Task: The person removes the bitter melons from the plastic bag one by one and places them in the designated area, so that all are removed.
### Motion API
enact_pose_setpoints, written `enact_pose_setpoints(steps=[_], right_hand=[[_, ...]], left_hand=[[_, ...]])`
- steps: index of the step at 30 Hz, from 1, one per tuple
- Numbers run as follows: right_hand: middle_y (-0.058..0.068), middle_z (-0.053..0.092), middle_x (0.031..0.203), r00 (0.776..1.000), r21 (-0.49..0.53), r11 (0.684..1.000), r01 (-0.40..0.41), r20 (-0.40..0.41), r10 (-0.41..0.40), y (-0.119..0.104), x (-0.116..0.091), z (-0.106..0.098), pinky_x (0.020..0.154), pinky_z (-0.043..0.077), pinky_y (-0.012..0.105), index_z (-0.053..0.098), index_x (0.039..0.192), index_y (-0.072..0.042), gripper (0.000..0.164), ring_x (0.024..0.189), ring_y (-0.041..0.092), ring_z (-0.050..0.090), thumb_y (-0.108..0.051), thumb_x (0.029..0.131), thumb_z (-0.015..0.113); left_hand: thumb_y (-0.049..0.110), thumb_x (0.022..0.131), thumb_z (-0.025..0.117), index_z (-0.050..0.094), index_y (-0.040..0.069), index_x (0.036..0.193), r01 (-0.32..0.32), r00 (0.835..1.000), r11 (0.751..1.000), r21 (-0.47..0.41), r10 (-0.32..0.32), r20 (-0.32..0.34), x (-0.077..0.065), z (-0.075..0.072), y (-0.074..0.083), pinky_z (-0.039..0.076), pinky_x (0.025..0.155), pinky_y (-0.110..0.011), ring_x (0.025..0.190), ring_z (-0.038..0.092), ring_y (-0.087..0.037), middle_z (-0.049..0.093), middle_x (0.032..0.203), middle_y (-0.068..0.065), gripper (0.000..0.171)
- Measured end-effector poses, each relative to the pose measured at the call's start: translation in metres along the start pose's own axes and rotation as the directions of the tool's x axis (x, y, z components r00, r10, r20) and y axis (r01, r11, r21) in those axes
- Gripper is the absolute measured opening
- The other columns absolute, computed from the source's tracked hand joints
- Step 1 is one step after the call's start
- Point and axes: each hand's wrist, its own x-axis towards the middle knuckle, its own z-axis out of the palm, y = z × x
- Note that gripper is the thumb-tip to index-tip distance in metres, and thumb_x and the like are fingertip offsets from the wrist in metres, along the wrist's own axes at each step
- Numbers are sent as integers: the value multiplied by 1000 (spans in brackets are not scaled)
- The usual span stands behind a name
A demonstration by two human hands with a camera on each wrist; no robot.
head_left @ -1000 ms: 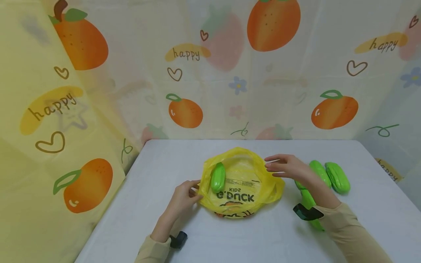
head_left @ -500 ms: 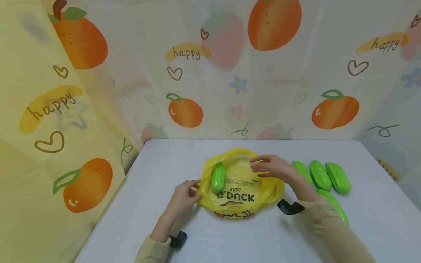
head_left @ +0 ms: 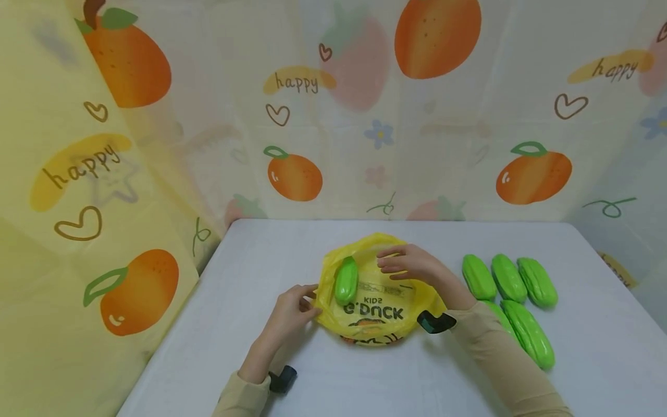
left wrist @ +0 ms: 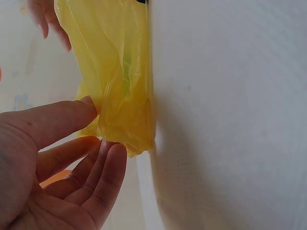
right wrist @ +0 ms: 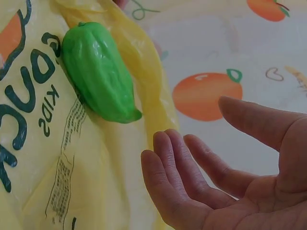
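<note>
A yellow plastic bag (head_left: 383,289) with dark print lies mouth-up on the white table. Inside it, toward the left, rests one glossy green elongated thing, vegetable-shaped with a small pointed tip (right wrist: 98,72). My left hand (head_left: 293,310) holds the bag's left edge between thumb and fingers, as the left wrist view shows. Over the bag's right part hovers my right hand (head_left: 411,266), fingers loosely bent and apart, with nothing in it. In the right wrist view its fingers stand apart from the green thing.
Right of the bag several similar green things (head_left: 508,278) lie in two rows; the right sleeve (head_left: 500,347) partly covers one of the nearer row. Behind the table hangs a fruit-patterned cloth (head_left: 391,174), with another at the left.
My right hand has moved left from the bag's right rim to over its opening, uncovering more of the green things at the right. The left hand keeps its place on the bag.
</note>
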Motion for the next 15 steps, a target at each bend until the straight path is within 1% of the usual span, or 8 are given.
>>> enact_pose_setpoints(steps=[7, 9, 15], right_hand=[[21, 56, 130, 998, 3, 998, -58, -10, 58, 1, 21, 8, 96, 48, 43, 52, 131, 1, 44, 119, 36, 55, -21, 93, 60], [20, 57, 129, 998, -7, 998, -61, -7, 61, 4, 27, 10, 95, 49, 43, 53, 130, 1, 43, 119, 35, 56, -21, 93, 60], [21, 57, 129, 998, 4, 998, -68, -12, 68, 6, 42, 19, 96, 48, 44, 53, 130, 3, 44, 116, 33, 58, -19, 93, 61]], left_hand=[[8, 77, 77, 62, 4, 123, 2, 1000, 1000, -1, -2, 1, 0, -1, 3, 51, 66, -20, 75, 61, -9, 66, 100, -7, 48], [8, 77, 77, 62, 4, 122, 1, 1000, 1000, -2, -1, 3, 0, -1, 3, 51, 66, -20, 75, 61, -9, 66, 100, -7, 48], [8, 77, 77, 62, 4, 122, 4, 1000, 1000, -4, -4, 2, 0, -1, 4, 52, 67, -20, 75, 61, -10, 66, 99, -6, 48]])
